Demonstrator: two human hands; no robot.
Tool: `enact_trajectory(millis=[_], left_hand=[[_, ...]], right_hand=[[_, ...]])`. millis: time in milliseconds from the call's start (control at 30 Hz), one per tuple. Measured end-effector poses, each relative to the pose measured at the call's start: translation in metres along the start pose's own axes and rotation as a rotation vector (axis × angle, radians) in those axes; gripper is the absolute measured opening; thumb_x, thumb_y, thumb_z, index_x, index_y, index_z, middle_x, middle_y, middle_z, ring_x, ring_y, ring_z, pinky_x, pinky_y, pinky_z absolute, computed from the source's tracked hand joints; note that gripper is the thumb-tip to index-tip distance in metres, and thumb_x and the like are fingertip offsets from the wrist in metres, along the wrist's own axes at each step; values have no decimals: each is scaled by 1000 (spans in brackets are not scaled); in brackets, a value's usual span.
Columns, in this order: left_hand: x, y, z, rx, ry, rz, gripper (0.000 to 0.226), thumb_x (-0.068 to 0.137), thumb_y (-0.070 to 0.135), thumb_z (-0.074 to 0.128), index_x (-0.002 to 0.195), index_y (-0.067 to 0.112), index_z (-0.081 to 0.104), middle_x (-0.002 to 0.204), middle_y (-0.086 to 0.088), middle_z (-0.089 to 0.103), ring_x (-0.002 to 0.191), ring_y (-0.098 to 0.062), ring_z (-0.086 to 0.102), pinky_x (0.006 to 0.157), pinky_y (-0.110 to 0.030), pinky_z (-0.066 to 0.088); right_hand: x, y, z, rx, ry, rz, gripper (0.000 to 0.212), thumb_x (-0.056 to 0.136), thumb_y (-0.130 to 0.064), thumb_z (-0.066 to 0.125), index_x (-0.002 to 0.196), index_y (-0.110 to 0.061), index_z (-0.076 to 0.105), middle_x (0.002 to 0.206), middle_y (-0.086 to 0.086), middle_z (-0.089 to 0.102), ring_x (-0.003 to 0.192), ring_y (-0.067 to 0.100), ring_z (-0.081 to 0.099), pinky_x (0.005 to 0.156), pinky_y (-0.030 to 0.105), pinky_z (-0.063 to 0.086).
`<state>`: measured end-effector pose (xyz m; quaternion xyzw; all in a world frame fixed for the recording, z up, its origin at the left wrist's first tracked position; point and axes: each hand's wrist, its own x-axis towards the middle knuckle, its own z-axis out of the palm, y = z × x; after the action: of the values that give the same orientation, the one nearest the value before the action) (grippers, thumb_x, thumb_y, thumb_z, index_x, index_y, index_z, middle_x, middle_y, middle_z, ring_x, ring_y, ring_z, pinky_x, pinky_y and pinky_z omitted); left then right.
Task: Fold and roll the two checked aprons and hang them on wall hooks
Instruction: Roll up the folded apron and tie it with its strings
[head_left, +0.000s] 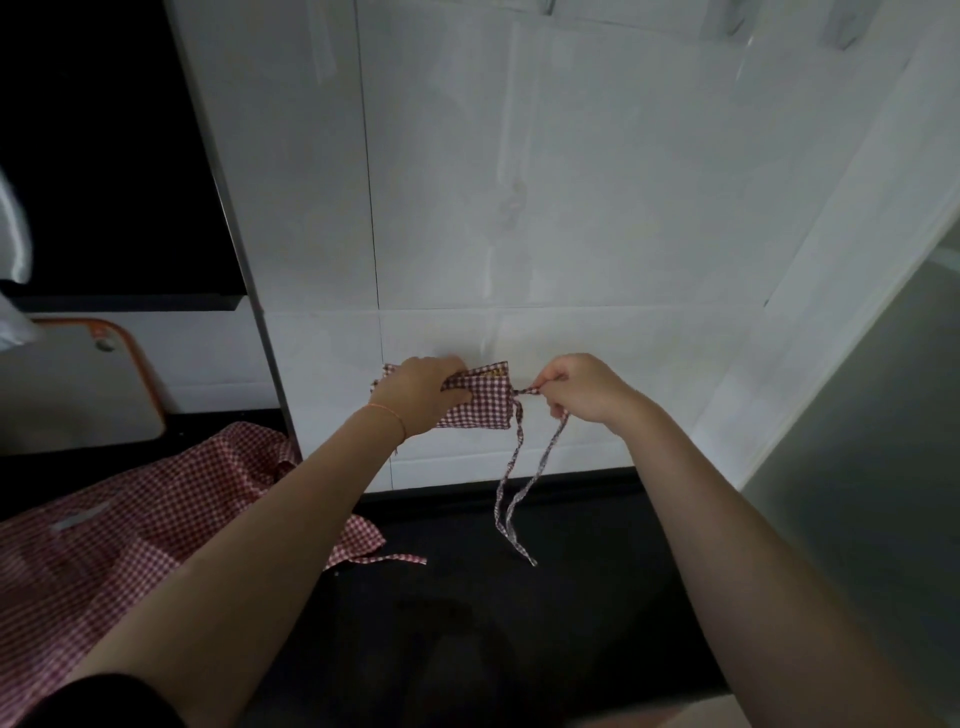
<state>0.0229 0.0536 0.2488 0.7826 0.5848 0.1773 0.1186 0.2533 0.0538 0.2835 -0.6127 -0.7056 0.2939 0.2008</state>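
A rolled red-and-white checked apron (480, 402) is held up in front of the white tiled wall. My left hand (423, 397) grips the roll around its left part. My right hand (579, 387) pinches the apron's strap (524, 391) just right of the roll; two strap ends (511, 499) hang down toward the dark counter. A second checked apron (130, 525) lies spread flat on the counter at the left, partly under my left forearm, with its own strap (387, 560) trailing right. Wall hooks (844, 26) show faintly at the top right edge.
A dark counter (519, 597) runs along the wall. A white cutting board with an orange rim (78, 384) leans at the left. A metal trim strip (244, 270) divides the wall from a dark opening. A grey panel (857, 467) rises at the right.
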Motion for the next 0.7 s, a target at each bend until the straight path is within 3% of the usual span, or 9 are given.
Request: enact_trajectory(millis=[100,133,200,267,300,367,467,567,700], left_hand=[[1,-3,0,36,-24,45,31,97,36,54,124,21,58,116,-4,64,107,-26,57,88,-37,47],[1,-3,0,28,-37,56,31,97,36,54,124,21,58,116,-4,64,107,-26,57,89,-37,47],[-1,-2,-1,-11,-54,52,32,98,36,53,126,21,57,117,-3,64,107,-24,58,89,-36,47],[-2,-2,-1,-98,-41,-6,30,99,38,51,124,23,58,114,-1,65,104,-22,58,88,-34,46],[-2,-2,-2,-160,-24,-45,29,98,40,51,121,23,59,111,0,65,102,-21,59,87,-33,47],[-4,-1,-3,-270,-2,-102,27,97,41,52,116,23,61,105,1,64,99,-21,61,87,-35,52],[-6,3,-3,-341,-11,-129,27,96,41,54,116,24,62,102,2,62,95,-22,64,83,-40,57],[-7,5,-5,-400,9,-191,28,95,43,56,115,25,62,103,0,64,82,-25,69,74,-41,60],[-9,5,-6,-249,47,-268,34,96,45,52,118,20,62,108,-4,65,80,-24,64,83,-40,57]], right_hand=[[3,-4,-10,-116,-137,87,23,98,-8,45,107,-8,66,79,5,57,62,20,54,63,32,52],[6,-3,-12,-259,-80,87,22,98,-9,45,107,-6,65,89,6,60,72,24,58,68,34,52],[9,1,-10,-522,203,72,22,93,-4,49,111,-3,61,113,12,56,98,30,56,84,38,50],[7,3,-4,-457,429,0,18,89,-1,51,102,-4,63,109,12,56,98,28,56,80,36,49],[7,3,-1,-368,418,-34,15,89,-4,52,94,-3,66,101,11,62,91,27,59,76,35,49],[4,-3,7,-177,215,-28,18,89,-13,56,90,-3,71,92,10,70,86,26,65,76,36,52],[-2,-8,15,-73,-14,-1,21,87,-14,60,105,-5,68,99,8,70,89,21,66,79,34,52],[-4,-6,21,71,-1,60,17,91,-11,55,107,-8,59,93,9,69,73,17,69,71,32,53],[-4,-5,25,-58,45,43,12,99,-14,46,110,-12,49,87,10,64,61,21,65,54,29,50]])
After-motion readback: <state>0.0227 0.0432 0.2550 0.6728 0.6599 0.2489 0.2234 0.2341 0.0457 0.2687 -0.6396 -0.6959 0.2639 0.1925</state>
